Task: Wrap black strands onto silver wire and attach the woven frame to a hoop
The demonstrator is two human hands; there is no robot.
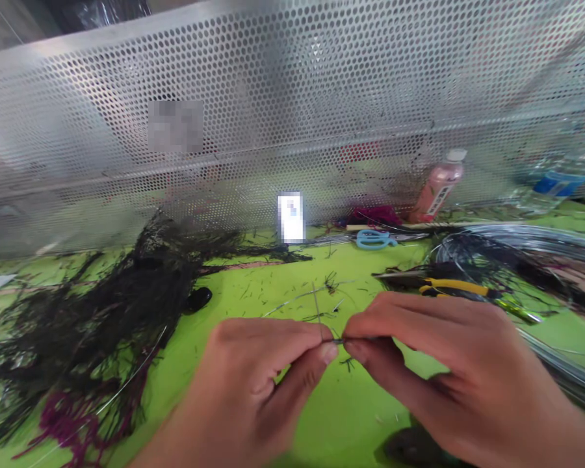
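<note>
Pinching a thin wire [316, 305] between thumb and forefinger of left hand [253, 390] and right hand [448, 370], grips meeting tip to tip over the near middle of the green desk [253, 292]. Holding both grips clenched on the wire, one end sticking up. Lying toward the left edge: dark feathery pile [102, 312]. Resting toward the right edge: yellow-handled pliers [453, 286], wire coil [531, 240]. Judging work midway; much loose material remaining.
</note>
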